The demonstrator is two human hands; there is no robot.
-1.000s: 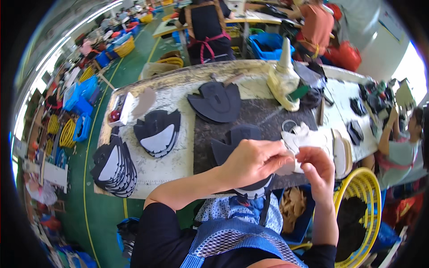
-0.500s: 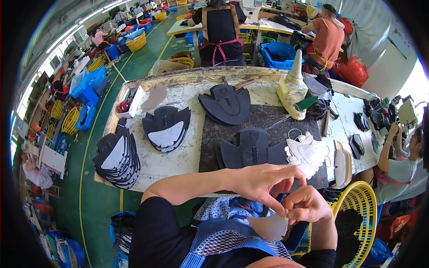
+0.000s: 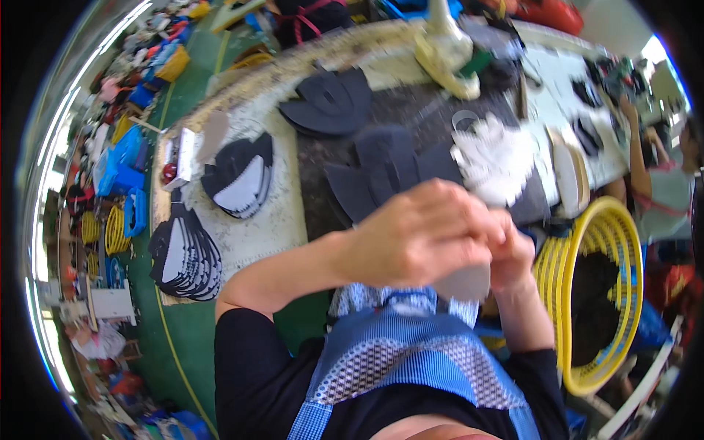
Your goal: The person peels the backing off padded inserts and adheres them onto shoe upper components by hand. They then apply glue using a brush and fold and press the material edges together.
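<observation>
Head view of a person's two bare hands at work over the near edge of a surface [image 3: 264, 238]; clock positions are read from the hands, with 12 o'clock toward the top. The left hand [image 3: 422, 235] and the right hand [image 3: 512, 253] meet at the fingers. A thin grey-beige piece [image 3: 467, 282] is held at this meeting point, hanging at 6 o'clock in front of the apron [image 3: 411, 345]. The left fingers are bent and close together, the right fingers curled; blur and overlap hide their tips, so which of them grip the piece cannot be told. At 11 o'clock, near the left hand, lies a dark winged shape [image 3: 385, 165]; toward 12 to 1 o'clock, a white pile with toothed edges [image 3: 495, 161]. A cream cone-topped stand [image 3: 444, 55] occupies 12 o'clock, farther off. At 9 o'clock is a fanned black-and-white stack [image 3: 187, 257]; at 4 o'clock, a yellow basket [image 3: 566, 337].
</observation>
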